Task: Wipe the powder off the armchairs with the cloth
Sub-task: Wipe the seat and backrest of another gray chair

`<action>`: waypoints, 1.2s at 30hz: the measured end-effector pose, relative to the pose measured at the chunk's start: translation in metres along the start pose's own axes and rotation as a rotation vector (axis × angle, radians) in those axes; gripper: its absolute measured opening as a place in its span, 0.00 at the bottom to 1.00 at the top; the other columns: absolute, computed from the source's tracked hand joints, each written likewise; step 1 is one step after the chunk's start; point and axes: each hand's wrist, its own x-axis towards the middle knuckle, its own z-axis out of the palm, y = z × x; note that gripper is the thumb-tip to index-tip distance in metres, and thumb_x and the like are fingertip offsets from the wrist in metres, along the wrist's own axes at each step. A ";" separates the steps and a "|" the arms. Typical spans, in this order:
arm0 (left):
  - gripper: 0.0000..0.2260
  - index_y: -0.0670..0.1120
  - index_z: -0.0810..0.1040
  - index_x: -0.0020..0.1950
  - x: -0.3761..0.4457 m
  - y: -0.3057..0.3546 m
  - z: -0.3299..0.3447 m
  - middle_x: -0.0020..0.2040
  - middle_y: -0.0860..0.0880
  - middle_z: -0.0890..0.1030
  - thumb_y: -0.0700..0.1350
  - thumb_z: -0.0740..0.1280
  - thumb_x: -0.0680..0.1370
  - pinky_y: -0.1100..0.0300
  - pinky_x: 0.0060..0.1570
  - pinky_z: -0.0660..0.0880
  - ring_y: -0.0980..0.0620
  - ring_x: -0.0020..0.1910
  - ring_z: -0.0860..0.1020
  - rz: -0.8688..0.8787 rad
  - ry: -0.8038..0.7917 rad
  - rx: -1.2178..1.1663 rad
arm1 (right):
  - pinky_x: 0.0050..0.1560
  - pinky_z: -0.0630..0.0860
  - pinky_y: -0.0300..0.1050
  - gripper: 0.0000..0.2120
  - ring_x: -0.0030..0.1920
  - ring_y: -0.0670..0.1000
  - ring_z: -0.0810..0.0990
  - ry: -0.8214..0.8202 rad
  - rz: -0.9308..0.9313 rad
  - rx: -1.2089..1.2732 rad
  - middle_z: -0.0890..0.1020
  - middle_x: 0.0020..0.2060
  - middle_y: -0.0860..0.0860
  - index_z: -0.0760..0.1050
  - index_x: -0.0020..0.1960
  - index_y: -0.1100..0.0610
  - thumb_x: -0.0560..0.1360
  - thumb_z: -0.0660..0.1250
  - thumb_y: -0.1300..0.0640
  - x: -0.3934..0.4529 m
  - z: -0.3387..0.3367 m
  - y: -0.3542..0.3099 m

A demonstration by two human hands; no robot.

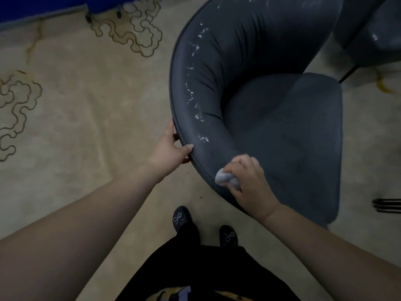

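Two hands on the dark grey-blue curved upholstered armchair (pixel 271 118): the left hand (pixel 171 148) grips its outer rim, thumb on top, fingers curled underneath. Just beside it, the right hand (pixel 249 181) holds a bunched pale grey cloth (pixel 224 178) against the padded edge. White powder specks (pixel 196 92) trail up the rim beyond the left hand.

Dark grey-blue armchair (pixel 271 118) flecked with white powder (pixel 195 92), pale grey cloth (pixel 225 179), beige carpet (pixel 86 127) with dark squiggly outlines, black shoes (pixel 181 218) with pale beaded bows, blue wall (pixel 43 6).
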 end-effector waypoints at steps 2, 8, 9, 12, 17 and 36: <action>0.32 0.62 0.58 0.71 0.002 -0.001 -0.003 0.58 0.51 0.77 0.35 0.66 0.77 0.60 0.42 0.80 0.53 0.58 0.77 0.008 -0.033 0.005 | 0.44 0.74 0.55 0.21 0.47 0.56 0.73 0.030 0.036 -0.003 0.73 0.48 0.51 0.69 0.50 0.46 0.65 0.76 0.60 0.018 0.005 -0.008; 0.35 0.60 0.55 0.75 0.003 -0.003 -0.005 0.60 0.50 0.77 0.35 0.67 0.77 0.52 0.45 0.82 0.48 0.52 0.81 0.033 -0.046 0.035 | 0.49 0.70 0.54 0.12 0.52 0.57 0.70 0.073 0.110 0.012 0.73 0.51 0.54 0.74 0.51 0.53 0.70 0.73 0.56 0.090 0.022 -0.031; 0.34 0.60 0.55 0.75 0.003 -0.002 -0.005 0.61 0.50 0.77 0.35 0.66 0.77 0.51 0.45 0.82 0.48 0.51 0.81 0.029 -0.050 0.040 | 0.48 0.71 0.54 0.13 0.51 0.57 0.70 0.082 0.102 0.009 0.73 0.50 0.54 0.72 0.50 0.51 0.69 0.74 0.56 0.082 0.021 -0.030; 0.34 0.60 0.53 0.75 0.003 -0.002 -0.006 0.63 0.51 0.76 0.37 0.66 0.77 0.50 0.47 0.81 0.49 0.51 0.81 0.030 -0.065 0.085 | 0.45 0.75 0.57 0.21 0.48 0.57 0.72 0.072 0.071 -0.049 0.73 0.49 0.52 0.68 0.50 0.48 0.66 0.75 0.63 0.038 0.020 -0.024; 0.36 0.60 0.52 0.76 0.005 -0.006 -0.007 0.65 0.51 0.75 0.39 0.68 0.76 0.49 0.49 0.81 0.49 0.54 0.80 0.023 -0.067 0.110 | 0.45 0.74 0.57 0.16 0.48 0.59 0.73 0.110 0.111 -0.056 0.74 0.49 0.54 0.74 0.50 0.52 0.66 0.76 0.61 0.059 0.025 -0.033; 0.37 0.61 0.50 0.77 0.043 0.022 -0.030 0.70 0.54 0.69 0.37 0.66 0.78 0.53 0.50 0.80 0.51 0.56 0.79 -0.021 0.045 -0.077 | 0.53 0.72 0.59 0.11 0.54 0.57 0.70 0.064 0.115 0.025 0.72 0.53 0.53 0.74 0.52 0.53 0.72 0.72 0.56 0.172 0.038 -0.027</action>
